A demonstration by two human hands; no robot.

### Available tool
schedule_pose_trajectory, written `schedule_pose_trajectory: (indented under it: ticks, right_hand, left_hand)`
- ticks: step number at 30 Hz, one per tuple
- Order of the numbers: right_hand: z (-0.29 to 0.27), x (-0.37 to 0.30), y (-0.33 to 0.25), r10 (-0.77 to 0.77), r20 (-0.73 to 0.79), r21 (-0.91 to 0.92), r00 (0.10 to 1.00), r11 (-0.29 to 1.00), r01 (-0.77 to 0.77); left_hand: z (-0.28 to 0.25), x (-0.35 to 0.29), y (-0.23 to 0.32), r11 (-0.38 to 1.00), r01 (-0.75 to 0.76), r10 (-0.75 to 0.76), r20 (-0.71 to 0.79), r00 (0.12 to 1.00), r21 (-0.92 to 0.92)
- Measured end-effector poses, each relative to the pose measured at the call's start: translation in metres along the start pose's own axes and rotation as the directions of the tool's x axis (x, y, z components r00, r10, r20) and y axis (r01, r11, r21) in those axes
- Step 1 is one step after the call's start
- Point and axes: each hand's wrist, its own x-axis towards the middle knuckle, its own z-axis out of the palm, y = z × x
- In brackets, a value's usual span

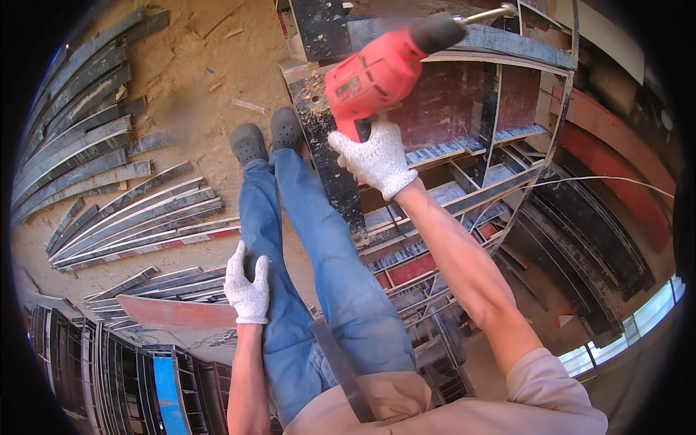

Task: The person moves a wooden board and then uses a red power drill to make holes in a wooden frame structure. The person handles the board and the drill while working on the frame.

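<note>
My right hand (377,158), in a white knit glove, is wrapped round the handle of a red power drill (373,78). The drill is raised over a wooden frame, its black chuck and long metal bit (489,14) aimed to the upper right. Part of its grip is hidden by my fingers. Also gloved in white, my left hand (248,288) hangs beside my left thigh with thumb and fingers apart, holding nothing. Below the drill stands the wooden frame (343,167), dark and sawdust-specked, with ribs and reddish-brown panels.
Stacks of curved dark wooden strips (80,116) lie on the sandy floor at left, with more (145,225) nearer me. A reddish curved board (174,312) rests by my left hand. At right are curved dark pieces (573,232) and a pale cable (609,179).
</note>
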Motion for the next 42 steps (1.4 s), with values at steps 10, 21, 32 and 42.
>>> schedule_pose_trajectory:
  ticks: [10, 21, 32, 42]
  right_hand:
    - [0.016, 0.040, 0.010, -0.002, -0.022, -0.236, 1.000, 0.972, -0.003]
    - [0.009, 0.043, 0.006, -0.018, 0.003, -0.377, 1.000, 0.926, 0.018]
    - [0.006, 0.044, 0.002, 0.041, 0.045, -0.337, 0.998, 0.941, -0.024]
    - [-0.002, 0.043, -0.006, 0.147, 0.169, -0.254, 0.975, 0.962, -0.101]
  left_hand:
    - [0.025, -0.012, -0.030, 0.999, 0.045, -0.046, -0.045, 0.998, -0.025]
    - [0.026, -0.007, -0.031, 0.996, 0.069, -0.073, -0.059, 0.996, -0.057]
    - [0.020, -0.002, -0.030, 0.998, 0.055, -0.056, -0.036, 0.998, -0.040]
    - [0.013, 0.012, -0.007, 0.996, 0.084, -0.085, -0.011, 0.996, -0.031]
